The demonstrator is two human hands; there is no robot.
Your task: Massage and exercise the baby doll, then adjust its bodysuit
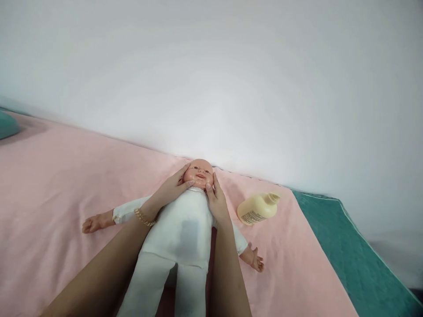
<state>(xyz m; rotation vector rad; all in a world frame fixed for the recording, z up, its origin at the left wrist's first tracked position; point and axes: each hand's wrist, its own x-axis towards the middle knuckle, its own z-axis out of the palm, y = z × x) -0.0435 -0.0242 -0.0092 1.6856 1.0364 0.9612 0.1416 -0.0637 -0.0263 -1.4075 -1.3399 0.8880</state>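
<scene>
A baby doll (178,220) with a white cloth body lies on its back on a pink sheet (66,185), its arms spread to the sides. My left hand (174,186) cups one side of the doll's plastic head (200,169), the thumb along the cheek by the chin. Against the other cheek rests my right hand (217,198), its thumb near the jaw. Between the two hands the head faces up toward me. A beaded bracelet (144,217) circles my left wrist. The lower legs of the doll run out of view at the bottom.
A pale yellow bottle (257,208) stands tilted in view on the sheet, to the right of the doll. Green padded cover (350,246) shows beyond the sheet's right edge. Part of a teal object (8,125) sits at far left. A white wall (211,79) rises behind.
</scene>
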